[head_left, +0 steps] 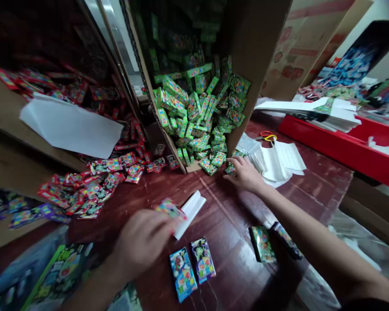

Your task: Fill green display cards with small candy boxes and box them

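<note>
My left hand (145,237), smeared by motion, is closed on a small red, brightly printed packet (171,208). Right beside that packet a folded white paper strip (190,214) lies on the table. My right hand (246,173) reaches to the mouth of an upright cardboard carton, fingers apart around a green packet (230,169) at the edge of the pile. Many green packets (197,112) spill out of this carton. In front of me a blue packet (183,274) and a purple packet (203,260) lie side by side. Under my right forearm are another green packet (262,244) and a dark packet (285,240).
Red packets (90,190) spill from a carton at left, with a white sheet (73,125) over them. Purple packets (39,214) lie farther left. At right are white paper sheets (278,160), scissors (267,137) and a red tray (343,149) holding paper.
</note>
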The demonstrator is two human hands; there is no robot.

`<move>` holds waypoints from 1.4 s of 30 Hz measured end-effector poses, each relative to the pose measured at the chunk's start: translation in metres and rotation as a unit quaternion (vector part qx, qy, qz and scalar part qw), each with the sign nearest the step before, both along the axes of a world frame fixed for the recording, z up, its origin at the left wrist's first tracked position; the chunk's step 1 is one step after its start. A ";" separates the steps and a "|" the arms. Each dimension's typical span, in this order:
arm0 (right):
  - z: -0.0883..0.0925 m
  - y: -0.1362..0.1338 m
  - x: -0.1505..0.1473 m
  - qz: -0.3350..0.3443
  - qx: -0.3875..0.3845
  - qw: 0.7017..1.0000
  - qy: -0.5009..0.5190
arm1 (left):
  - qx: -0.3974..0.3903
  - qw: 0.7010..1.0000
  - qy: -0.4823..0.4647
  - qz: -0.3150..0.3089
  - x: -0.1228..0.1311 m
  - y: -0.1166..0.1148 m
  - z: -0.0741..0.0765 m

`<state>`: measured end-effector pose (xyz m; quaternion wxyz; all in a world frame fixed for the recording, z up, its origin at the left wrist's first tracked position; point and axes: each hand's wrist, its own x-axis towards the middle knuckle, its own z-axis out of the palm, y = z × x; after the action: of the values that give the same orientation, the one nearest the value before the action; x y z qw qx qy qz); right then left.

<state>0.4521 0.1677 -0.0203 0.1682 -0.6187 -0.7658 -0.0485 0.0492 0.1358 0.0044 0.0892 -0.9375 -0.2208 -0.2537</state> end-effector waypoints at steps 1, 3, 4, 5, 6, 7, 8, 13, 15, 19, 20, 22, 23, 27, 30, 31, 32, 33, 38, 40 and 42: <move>-0.001 0.007 -0.003 0.016 -0.014 1.000 -0.016 | -0.001 0.997 0.015 -0.073 0.022 -0.018 0.001; -0.002 0.025 -0.010 0.050 -0.042 0.997 -0.043 | -0.007 0.986 0.012 -0.165 0.064 -0.047 0.000; -0.001 0.034 -0.013 0.067 -0.057 0.995 -0.054 | -0.012 0.982 0.005 -0.188 0.081 -0.057 -0.002; 0.001 0.042 -0.015 0.085 -0.071 0.992 -0.061 | -0.018 0.980 -0.003 -0.200 0.095 -0.065 -0.005; 0.004 0.048 -0.017 0.102 -0.085 0.989 -0.064 | -0.025 0.979 -0.008 -0.202 0.105 -0.071 -0.009; 0.008 0.050 -0.018 0.115 -0.093 0.987 -0.066 | -0.035 0.979 -0.007 -0.200 0.110 -0.076 -0.014; 0.014 0.049 -0.019 0.123 -0.093 0.986 -0.066 | -0.045 0.980 -0.006 -0.194 0.113 -0.080 -0.018; 0.046 -0.020 -0.031 0.099 -0.057 0.993 0.031 | -0.105 0.980 -0.006 -0.166 0.106 -0.102 -0.041; 0.050 -0.058 -0.034 0.098 -0.101 0.982 0.126 | -0.129 0.979 0.011 -0.158 0.106 -0.110 -0.046; 0.038 -0.112 -0.025 0.042 -0.162 0.963 0.213 | -0.211 0.969 0.057 -0.117 0.111 -0.115 -0.042; 0.034 -0.120 -0.021 0.023 -0.165 0.963 0.214 | -0.232 0.964 0.064 -0.108 0.112 -0.113 -0.038; 0.029 -0.132 -0.012 -0.013 -0.179 0.953 0.243 | -0.261 0.955 0.082 -0.116 0.116 -0.105 -0.030; 0.028 -0.137 -0.008 -0.026 -0.193 0.941 0.276 | -0.270 0.949 0.098 -0.131 0.119 -0.101 -0.027; 0.033 -0.155 -0.003 -0.045 -0.204 0.894 0.397 | -0.302 0.925 0.155 -0.170 0.137 -0.086 -0.024; 0.034 -0.165 -0.006 -0.036 -0.182 0.914 0.360 | -0.373 0.926 0.044 -0.041 0.144 -0.084 -0.030; 0.032 -0.166 -0.010 -0.033 -0.173 0.929 0.324 | -0.407 0.913 -0.015 0.024 0.144 -0.085 -0.033; 0.028 -0.166 -0.015 -0.027 -0.163 0.945 0.282 | -0.439 0.892 -0.068 0.087 0.144 -0.086 -0.037; 0.023 -0.163 -0.020 -0.016 -0.154 0.959 0.239 | -0.465 0.868 -0.109 0.137 0.143 -0.087 -0.040; 0.002 -0.141 -0.043 0.044 -0.194 0.976 0.088 | -0.472 0.849 -0.166 0.170 0.137 -0.095 -0.043; 0.001 -0.135 -0.038 0.068 -0.195 0.977 0.056 | -0.425 0.880 -0.149 0.154 0.130 -0.096 -0.031; 0.003 -0.135 -0.026 0.110 -0.178 0.977 0.036 | -0.371 0.915 -0.095 0.124 0.114 -0.094 -0.014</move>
<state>0.4266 0.0332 -0.0175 0.0869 -0.5520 -0.8191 0.1297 0.1628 0.0417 -0.0096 -0.2557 -0.8399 -0.4208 -0.2283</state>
